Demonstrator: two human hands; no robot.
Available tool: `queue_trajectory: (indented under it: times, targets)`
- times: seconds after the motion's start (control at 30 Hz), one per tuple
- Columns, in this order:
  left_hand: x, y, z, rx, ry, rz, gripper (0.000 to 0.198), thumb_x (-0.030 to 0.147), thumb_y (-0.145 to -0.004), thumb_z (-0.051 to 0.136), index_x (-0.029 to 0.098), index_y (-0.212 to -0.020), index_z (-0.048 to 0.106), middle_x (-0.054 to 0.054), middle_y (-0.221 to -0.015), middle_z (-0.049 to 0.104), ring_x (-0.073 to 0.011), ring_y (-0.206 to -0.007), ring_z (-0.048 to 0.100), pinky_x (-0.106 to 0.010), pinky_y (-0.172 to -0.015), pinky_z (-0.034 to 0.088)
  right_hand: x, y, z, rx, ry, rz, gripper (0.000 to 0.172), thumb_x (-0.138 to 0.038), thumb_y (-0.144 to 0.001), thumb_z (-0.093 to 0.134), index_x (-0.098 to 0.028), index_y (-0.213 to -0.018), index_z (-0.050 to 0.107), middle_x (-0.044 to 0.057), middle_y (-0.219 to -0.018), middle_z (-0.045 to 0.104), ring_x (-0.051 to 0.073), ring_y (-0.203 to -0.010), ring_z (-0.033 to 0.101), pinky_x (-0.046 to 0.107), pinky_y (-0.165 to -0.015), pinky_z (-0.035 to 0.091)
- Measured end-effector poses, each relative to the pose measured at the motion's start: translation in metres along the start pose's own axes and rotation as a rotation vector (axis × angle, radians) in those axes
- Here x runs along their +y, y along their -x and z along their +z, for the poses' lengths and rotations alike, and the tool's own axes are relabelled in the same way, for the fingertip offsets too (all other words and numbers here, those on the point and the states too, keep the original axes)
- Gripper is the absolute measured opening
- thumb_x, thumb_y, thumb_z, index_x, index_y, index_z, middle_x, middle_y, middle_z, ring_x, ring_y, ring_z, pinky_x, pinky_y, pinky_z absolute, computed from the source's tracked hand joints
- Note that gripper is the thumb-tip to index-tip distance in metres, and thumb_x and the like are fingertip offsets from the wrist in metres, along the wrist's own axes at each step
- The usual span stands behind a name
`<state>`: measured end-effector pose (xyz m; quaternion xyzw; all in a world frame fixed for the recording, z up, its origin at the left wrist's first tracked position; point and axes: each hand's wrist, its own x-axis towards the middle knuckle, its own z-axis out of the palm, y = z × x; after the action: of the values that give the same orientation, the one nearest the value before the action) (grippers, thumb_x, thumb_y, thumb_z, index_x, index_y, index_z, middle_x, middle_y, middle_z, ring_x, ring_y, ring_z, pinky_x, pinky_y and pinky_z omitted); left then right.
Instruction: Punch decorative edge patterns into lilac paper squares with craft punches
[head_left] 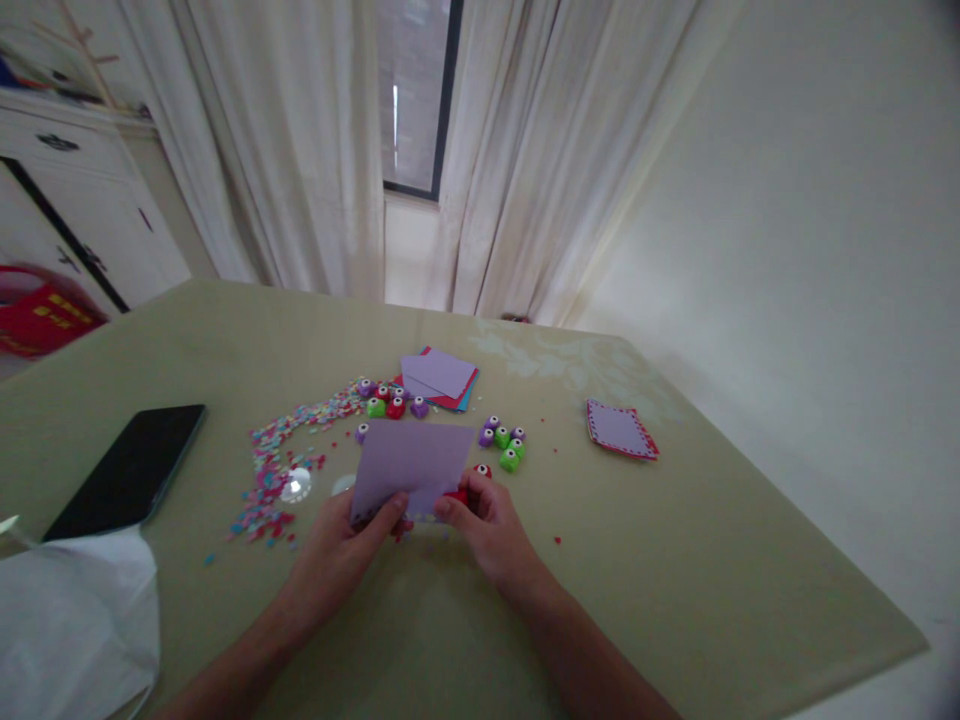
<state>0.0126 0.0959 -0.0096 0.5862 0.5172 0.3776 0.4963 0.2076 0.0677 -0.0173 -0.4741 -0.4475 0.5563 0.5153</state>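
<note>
A purple paper card [416,460] is tilted up above the table, with small punched marks along its lower edge. My left hand [352,535] pinches the card's lower left, thumb on its near face. My right hand [487,520] closes around a small red craft punch [456,494] at the lower right edge; the fingers partly hide it. Just beyond that hand sits another red punch [482,470]. Several purple and green punches [502,437] cluster behind it. More punches [396,407] stand beyond the card.
Paper confetti [270,480] is scattered to the left, around a clear round disc [295,485]. Loose purple, red and blue cards [442,375] lie farther back. Cards with punched borders [621,428] rest at right. A black tablet [127,470] and white cloth-like item [79,625] are at left.
</note>
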Motion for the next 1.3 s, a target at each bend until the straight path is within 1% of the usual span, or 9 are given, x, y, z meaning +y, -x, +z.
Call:
queue_trajectory:
  times: [0.2,0.47,0.63,0.73,0.87,1.0,1.13,1.23,1.3]
  targets:
    - [0.0,0.0,0.0,-0.006,0.013,-0.01,0.038,0.056,-0.081,0.067,0.02,-0.067,0.07,-0.004,-0.065,0.076,-0.0233,-0.064,0.072,-0.029,-0.061,0.055,0.0,0.002,0.004,0.078,0.071,-0.049,0.04,-0.051,-0.077,0.084,-0.019,-0.083,0.061,-0.004,-0.071,0.051,0.013,-0.066,0.042,0.027,-0.062,0.033]
    - [-0.001,0.0,0.0,-0.01,-0.006,0.013,0.04,0.056,-0.083,0.066,0.02,-0.066,0.071,-0.005,-0.065,0.076,-0.0237,-0.063,0.072,-0.03,-0.06,0.055,-0.004,0.005,0.006,0.074,0.026,-0.045,0.04,-0.05,-0.076,0.087,-0.02,-0.08,0.059,-0.004,-0.069,0.052,0.013,-0.065,0.043,0.027,-0.062,0.033]
    - [0.005,0.0,-0.002,0.033,0.065,-0.056,0.037,0.058,-0.076,0.071,0.021,-0.072,0.071,-0.004,-0.063,0.077,-0.0258,-0.063,0.075,-0.031,-0.058,0.057,0.0,0.002,0.006,0.093,0.016,-0.025,0.042,-0.055,-0.077,0.084,-0.019,-0.091,0.068,0.001,-0.079,0.063,0.016,-0.07,0.051,0.029,-0.065,0.038]
    - [0.009,0.0,-0.003,0.06,0.084,-0.094,0.038,0.058,-0.073,0.072,0.021,-0.071,0.071,-0.004,-0.064,0.077,-0.0261,-0.064,0.075,-0.031,-0.058,0.057,0.003,-0.001,0.004,0.082,0.025,0.005,0.045,-0.06,-0.076,0.083,-0.019,-0.089,0.069,0.0,-0.075,0.064,0.013,-0.061,0.047,0.028,-0.06,0.036]
    - [0.01,-0.002,-0.005,0.101,0.08,-0.129,0.039,0.059,-0.071,0.072,0.02,-0.069,0.071,-0.005,-0.065,0.078,-0.0257,-0.066,0.075,-0.031,-0.06,0.057,0.002,-0.003,0.003,0.124,-0.005,0.009,0.049,-0.063,-0.079,0.08,-0.018,-0.095,0.071,-0.001,-0.071,0.062,0.012,-0.057,0.044,0.026,-0.054,0.032]
    - [0.006,-0.004,-0.008,0.122,0.082,-0.11,0.04,0.059,-0.074,0.071,0.019,-0.07,0.072,-0.006,-0.068,0.079,-0.0247,-0.067,0.074,-0.031,-0.062,0.056,0.001,-0.004,-0.003,0.221,-0.036,-0.028,0.05,-0.065,-0.085,0.073,-0.018,-0.103,0.07,0.004,-0.082,0.07,0.013,-0.061,0.05,0.026,-0.057,0.038]
    - [0.002,-0.004,-0.009,0.135,0.083,-0.078,0.04,0.059,-0.076,0.071,0.019,-0.071,0.072,-0.006,-0.068,0.079,-0.0238,-0.067,0.073,-0.03,-0.063,0.055,-0.004,-0.009,-0.02,0.325,0.244,-0.196,0.039,-0.052,-0.087,0.076,-0.019,-0.11,0.073,0.007,-0.096,0.07,0.019,-0.08,0.061,0.03,-0.072,0.048]
    - [0.003,-0.004,-0.01,0.152,0.093,-0.067,0.04,0.058,-0.075,0.072,0.019,-0.072,0.072,-0.005,-0.067,0.078,-0.0237,-0.066,0.073,-0.03,-0.063,0.055,-0.008,-0.013,-0.036,0.405,0.534,-0.325,0.045,-0.041,-0.089,0.075,-0.02,-0.127,0.067,0.008,-0.105,0.07,0.021,-0.086,0.062,0.034,-0.079,0.051]
    - [0.006,-0.003,-0.01,0.158,0.102,-0.052,0.039,0.058,-0.075,0.073,0.02,-0.071,0.071,-0.004,-0.066,0.077,-0.0234,-0.065,0.073,-0.03,-0.061,0.055,-0.009,-0.016,-0.045,0.45,0.673,-0.36,0.047,-0.037,-0.088,0.075,-0.018,-0.129,0.063,0.008,-0.105,0.071,0.022,-0.085,0.062,0.036,-0.08,0.051]
